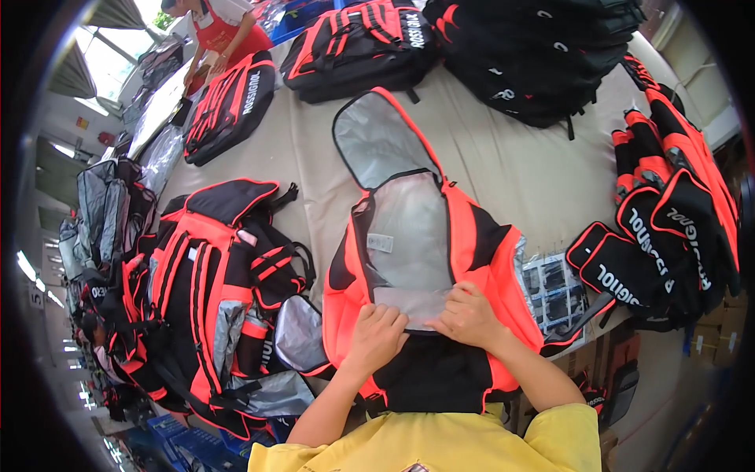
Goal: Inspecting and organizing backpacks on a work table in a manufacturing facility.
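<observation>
A coral and black backpack lies in front of me with its main opening facing up. Its flap, lined in silver-grey, is folded back away from me. Inside, the grey lining shows, with a small white label on it. My left hand is closed on the near edge of the opening, at the left end of a pale strip. At the strip's right end my right hand pinches the same edge. The fingertips of both hands are partly hidden.
More coral and black backpacks crowd the table's left side. Packed ones stand along the far side, and a dark pile at the back right. Black bag pieces hang over the right edge. A co-worker in a red apron stands far left.
</observation>
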The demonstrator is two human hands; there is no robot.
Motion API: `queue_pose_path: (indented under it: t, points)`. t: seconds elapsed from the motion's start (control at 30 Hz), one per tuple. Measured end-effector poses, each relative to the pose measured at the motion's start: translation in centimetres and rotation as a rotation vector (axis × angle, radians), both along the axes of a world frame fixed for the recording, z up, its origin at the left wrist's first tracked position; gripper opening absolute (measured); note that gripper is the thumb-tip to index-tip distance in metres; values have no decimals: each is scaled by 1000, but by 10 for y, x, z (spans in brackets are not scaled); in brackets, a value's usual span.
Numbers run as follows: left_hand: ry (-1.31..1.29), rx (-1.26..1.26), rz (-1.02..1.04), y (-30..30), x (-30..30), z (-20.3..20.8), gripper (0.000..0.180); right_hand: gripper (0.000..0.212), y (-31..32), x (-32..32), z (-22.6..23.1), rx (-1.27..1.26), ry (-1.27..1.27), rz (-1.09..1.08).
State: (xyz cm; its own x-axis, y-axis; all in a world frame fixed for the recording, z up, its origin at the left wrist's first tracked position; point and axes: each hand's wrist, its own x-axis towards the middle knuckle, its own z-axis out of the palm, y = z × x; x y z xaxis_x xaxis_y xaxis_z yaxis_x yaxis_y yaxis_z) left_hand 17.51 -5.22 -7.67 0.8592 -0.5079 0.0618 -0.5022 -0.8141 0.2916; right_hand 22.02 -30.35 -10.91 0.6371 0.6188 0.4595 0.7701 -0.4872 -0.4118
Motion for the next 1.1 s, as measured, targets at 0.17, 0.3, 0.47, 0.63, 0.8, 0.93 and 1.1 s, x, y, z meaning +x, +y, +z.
queue_pose_path:
  t: [0.17, 0.3, 0.47, 0.63, 0.8, 0.93, 1.1]
  points:
    - [-5, -34, 25, 1, 14, -8, 31, 33, -1, 15, 0, -18, 45, -119]
    - [-63, 15, 60, -5, 20, -23, 23, 18, 28, 20, 67, 63, 261, -48]
    - [-143, 41, 118, -12, 34, -48, 14, 27, 72, 35, 201, 800, 412, 568]
    - [-202, -1, 126, -9, 43, -54, 14, 27, 123, 28, 251, 1459, 465, 709]
    - [-220, -8, 142, -4, 42, -54, 16, 23, 101, 29, 278, 1216, 798, 631]
    - [-308, -57, 291, -18, 39, -29, 64, 26, 104, 16, 269, 1238, 776, 474]
    - [188, -95, 359, -2, 0, -55, 71, 42, 72, -19, 200, 812, 639, 458]
